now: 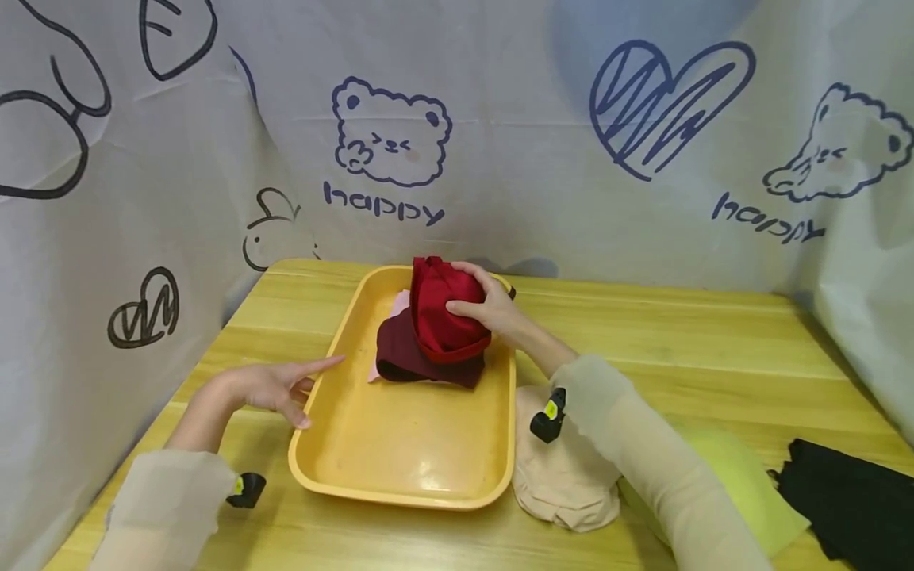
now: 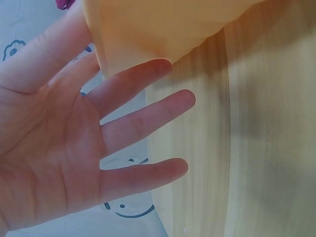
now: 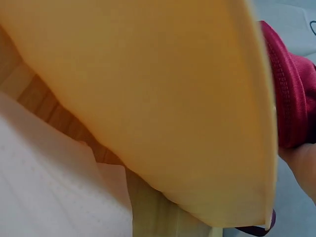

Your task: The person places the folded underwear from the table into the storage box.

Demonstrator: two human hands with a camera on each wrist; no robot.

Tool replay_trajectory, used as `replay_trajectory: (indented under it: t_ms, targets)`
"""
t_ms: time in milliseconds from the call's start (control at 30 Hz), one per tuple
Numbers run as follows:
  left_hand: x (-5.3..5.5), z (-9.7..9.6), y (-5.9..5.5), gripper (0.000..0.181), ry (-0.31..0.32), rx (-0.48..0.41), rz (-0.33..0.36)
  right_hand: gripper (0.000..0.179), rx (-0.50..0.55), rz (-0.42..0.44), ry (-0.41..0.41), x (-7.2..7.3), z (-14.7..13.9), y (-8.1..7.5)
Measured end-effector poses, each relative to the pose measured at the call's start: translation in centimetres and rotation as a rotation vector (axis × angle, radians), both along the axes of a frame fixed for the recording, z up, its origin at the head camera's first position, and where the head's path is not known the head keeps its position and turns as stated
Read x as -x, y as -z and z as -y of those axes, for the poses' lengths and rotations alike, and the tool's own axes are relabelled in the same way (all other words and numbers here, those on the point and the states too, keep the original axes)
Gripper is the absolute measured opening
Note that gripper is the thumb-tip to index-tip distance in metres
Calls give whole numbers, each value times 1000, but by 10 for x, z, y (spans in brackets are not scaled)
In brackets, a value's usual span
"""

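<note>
A yellow plastic tray (image 1: pixel 400 460) stands on the wooden table. My right hand (image 1: pixel 496 305) grips a bundled red cloth garment (image 1: pixel 443 309) with a banded edge, thumb on top and the other fingers partly hidden. Under the red garment, inside the tray's far half, lie a folded dark maroon cloth (image 1: pixel 400 349) and a pink cloth (image 1: pixel 373 373) that mostly is covered. At the tray's left rim is my left hand (image 1: pixel 274 387); its fingers look spread in the left wrist view, with the tray wall (image 2: pixel 138 34) beside them. Whether they touch the rim I cannot tell.
Right of the tray lies a beige cloth (image 1: pixel 564 492), partly under my right forearm. Farther right are a yellow-green cloth (image 1: pixel 743 484) and a black cloth (image 1: pixel 850 500). A dark strap (image 3: pixel 259 231) shows past the tray's edge. White sheeting (image 1: pixel 514 174) with drawings hangs behind.
</note>
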State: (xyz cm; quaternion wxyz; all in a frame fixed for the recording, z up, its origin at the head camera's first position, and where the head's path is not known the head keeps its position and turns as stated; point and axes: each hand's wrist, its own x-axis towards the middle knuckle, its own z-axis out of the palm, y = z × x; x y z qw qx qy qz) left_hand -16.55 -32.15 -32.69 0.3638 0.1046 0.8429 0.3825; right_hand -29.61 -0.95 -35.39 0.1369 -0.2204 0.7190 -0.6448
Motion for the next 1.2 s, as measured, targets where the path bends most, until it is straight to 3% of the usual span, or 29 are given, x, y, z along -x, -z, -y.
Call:
replay_trajectory:
  t_ms: [300, 533, 867, 1200]
  targets:
    - [-3, -1, 3, 104, 10, -35, -3, 61, -122, -120, -5, 2, 6, 5]
    - [-1, -2, 3, 105, 29, -37, 1, 64, -335, -227, -28, 3, 10, 4]
    - [0, -1, 2, 104, 23, -36, 9, 64, -452, -207, -41, 2, 12, 2]
    - [-1, 0, 2, 104, 28, -47, 6, 72, -718, -350, -49, -4, 16, -2]
